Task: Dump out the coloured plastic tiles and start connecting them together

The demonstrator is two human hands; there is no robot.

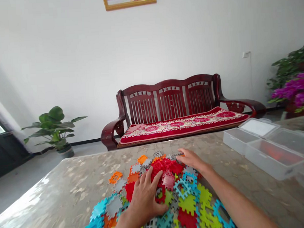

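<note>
A pile of flat plastic interlocking tiles (pixel 187 204) with toothed edges, in red, blue, green, orange and grey, lies spread on the table. My left hand (pixel 147 196) rests palm down over the middle of the pile, fingers apart, beside the red tiles (pixel 163 166). At the far right side of the pile is my right hand (pixel 190 158), its fingers stretched out near grey and red tiles. Nothing shows gripped in either hand. Below my left hand, some tiles are hidden. A blue tile (pixel 182 188) with a round opening lies between my two forearms.
Clear plastic boxes (pixel 274 158) with raised lids stand on the right of the table (pixel 51 197); one holds something red. Purple flowers (pixel 293 88) are at the right edge. Beyond the table are a dark red wooden bench (pixel 170 96) and a potted plant (pixel 56 129).
</note>
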